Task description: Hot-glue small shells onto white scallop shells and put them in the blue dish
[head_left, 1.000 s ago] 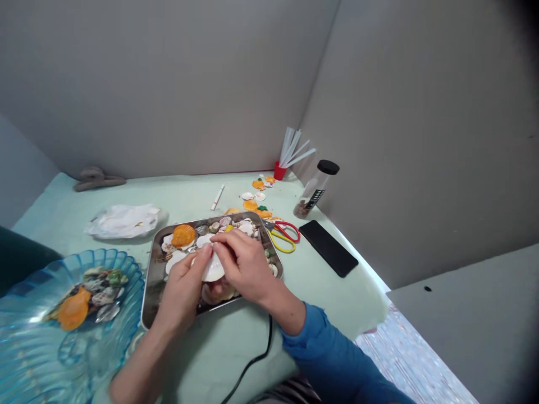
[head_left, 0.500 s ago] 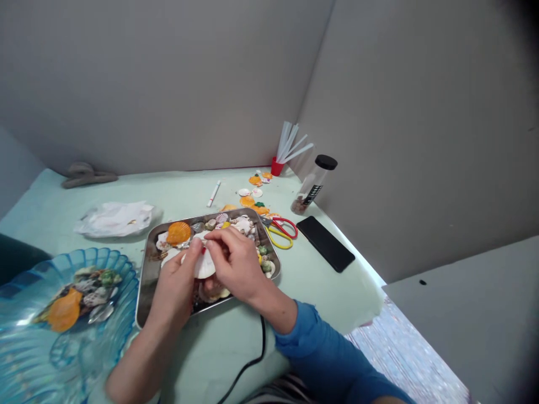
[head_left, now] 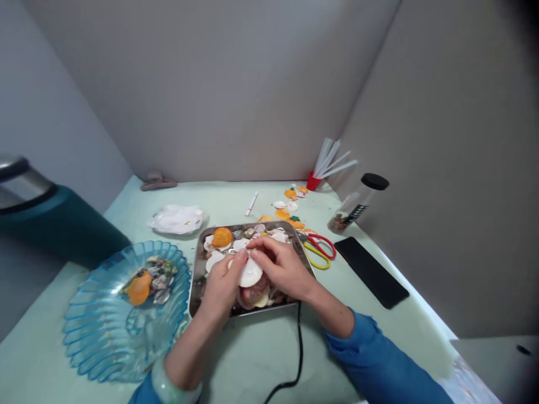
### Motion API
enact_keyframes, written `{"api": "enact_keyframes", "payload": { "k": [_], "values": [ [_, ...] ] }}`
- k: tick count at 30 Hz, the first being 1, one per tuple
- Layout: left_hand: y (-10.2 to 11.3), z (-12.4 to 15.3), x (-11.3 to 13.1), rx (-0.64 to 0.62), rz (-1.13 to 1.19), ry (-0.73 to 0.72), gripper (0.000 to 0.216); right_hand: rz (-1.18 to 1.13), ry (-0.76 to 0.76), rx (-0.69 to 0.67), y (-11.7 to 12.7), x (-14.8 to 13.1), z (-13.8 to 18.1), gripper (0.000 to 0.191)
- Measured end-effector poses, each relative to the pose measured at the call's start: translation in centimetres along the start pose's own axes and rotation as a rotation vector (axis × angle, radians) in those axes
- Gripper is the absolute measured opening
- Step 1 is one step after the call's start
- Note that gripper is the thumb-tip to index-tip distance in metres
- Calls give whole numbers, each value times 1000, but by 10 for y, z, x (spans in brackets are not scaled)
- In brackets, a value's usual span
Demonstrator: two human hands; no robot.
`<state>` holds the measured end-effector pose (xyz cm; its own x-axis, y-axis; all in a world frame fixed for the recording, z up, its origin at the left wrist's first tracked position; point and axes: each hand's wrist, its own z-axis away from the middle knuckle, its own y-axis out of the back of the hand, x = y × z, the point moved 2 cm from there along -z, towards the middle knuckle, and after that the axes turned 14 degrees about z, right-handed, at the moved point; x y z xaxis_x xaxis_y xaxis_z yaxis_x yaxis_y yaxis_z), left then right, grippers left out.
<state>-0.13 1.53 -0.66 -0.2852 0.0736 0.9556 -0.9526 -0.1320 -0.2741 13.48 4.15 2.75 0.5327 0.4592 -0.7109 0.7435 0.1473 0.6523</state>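
Left hand [head_left: 223,284] and right hand [head_left: 286,266], fingers pinching white shell [head_left: 251,275] above metal tray [head_left: 197,298], blue dish [head_left: 99,331] at tray's eight o'clock

Your blue cloth right sleeve [head_left: 373,362] is plain and pushed up, its end bunched in soft creases. Your blue cloth left sleeve [head_left: 144,392] shows only in part, beside a thick, smooth, pale milky-green bangle [head_left: 172,391]. Your left hand [head_left: 222,285] and right hand [head_left: 288,269] are bare.
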Motion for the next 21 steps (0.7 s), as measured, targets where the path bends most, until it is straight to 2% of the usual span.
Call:
{"api": "enact_keyframes", "payload": {
  "k": [5, 11, 15, 21],
  "values": [
    [1, -1, 2, -30, -47, -21, 40, 1, 69, -61, 6, 2, -12, 12],
    [1, -1, 7, -18, 1, 26, 46, 167, 245, -56, 11, -1, -23, 9],
    [1, -3, 9, 7, 22, 85, 58, 186, 262, -16, 7, 1, -23, 8],
    [6, -4, 4, 65, -8, 76, 49, 172, 286, -31, -1, 2, -23, 12]
  ]
}}
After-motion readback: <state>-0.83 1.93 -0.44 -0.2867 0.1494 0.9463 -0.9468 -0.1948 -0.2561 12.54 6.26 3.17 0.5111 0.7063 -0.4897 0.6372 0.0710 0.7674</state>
